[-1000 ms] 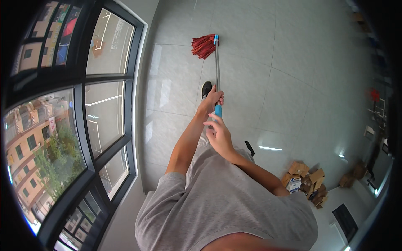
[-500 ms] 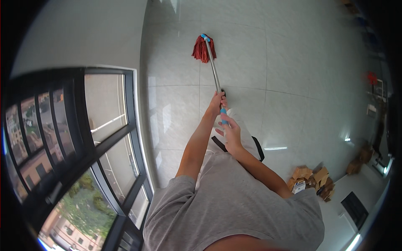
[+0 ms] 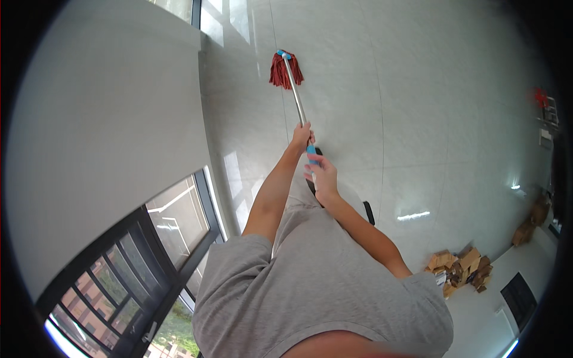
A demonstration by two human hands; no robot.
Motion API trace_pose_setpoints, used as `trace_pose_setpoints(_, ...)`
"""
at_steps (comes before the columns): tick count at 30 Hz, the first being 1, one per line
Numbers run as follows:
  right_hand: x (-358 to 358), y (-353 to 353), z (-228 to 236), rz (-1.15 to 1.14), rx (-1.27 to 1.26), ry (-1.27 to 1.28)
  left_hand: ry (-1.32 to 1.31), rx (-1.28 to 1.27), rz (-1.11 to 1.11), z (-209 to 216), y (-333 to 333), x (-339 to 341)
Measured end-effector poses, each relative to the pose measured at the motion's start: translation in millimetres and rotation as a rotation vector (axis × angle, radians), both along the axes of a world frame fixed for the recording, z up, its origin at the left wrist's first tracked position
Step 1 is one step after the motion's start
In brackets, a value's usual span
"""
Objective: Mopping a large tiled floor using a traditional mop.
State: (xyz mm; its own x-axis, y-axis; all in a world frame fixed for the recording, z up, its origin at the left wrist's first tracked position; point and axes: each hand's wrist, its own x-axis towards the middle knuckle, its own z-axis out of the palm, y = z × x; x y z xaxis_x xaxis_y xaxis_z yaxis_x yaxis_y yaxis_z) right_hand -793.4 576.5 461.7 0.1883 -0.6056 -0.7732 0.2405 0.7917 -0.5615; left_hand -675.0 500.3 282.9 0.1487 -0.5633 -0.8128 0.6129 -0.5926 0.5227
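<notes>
A mop (image 3: 293, 83) with dark red strands and a blue head clamp lies out ahead of me on the floor, its strands spread toward me. Its metal pole slants back to my body. My left hand (image 3: 302, 137) is wrapped round the pole just above the blue grip. Nearer to me, my right hand (image 3: 323, 174) holds the blue grip loosely at the handle's end, some fingers partly straightened. The very tip of the handle is hidden by this hand.
Glossy pale floor tiles (image 3: 340, 83) spread ahead and to the right. A grey wall (image 3: 119, 107) and dark-framed windows (image 3: 179, 268) run along my left. Several cardboard boxes (image 3: 459, 268) are piled at the lower right. My dark shoes (image 3: 368, 212) show beneath me.
I have moved forward along the wall with the mop; the windows and boxes have slid back in view. Both hands stay on the handle.
</notes>
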Motion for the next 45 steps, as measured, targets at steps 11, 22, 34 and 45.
trace_pose_setpoints(11, 174.2, -331.0, -45.4, 0.062, -0.065, 0.116, 0.205, 0.033, 0.074, -16.7, -337.8, 168.7)
trace_pose_setpoints(22, 341.2, -719.7, -19.4, 0.067, 0.006, 0.064, 0.161, 0.112, 0.074, -26.8, -721.0, 338.2)
trace_pose_setpoints(34, 494.9, -1118.7, 13.8, -0.125, 0.039, 0.019, -0.197, 0.033, -0.119, -0.5, -1120.2, 485.8)
trace_pose_setpoints(45, 580.3, -1377.4, 29.3, 0.029, -0.08, -0.033, -0.111, 0.012, -0.099, 43.1, -1382.1, 581.6)
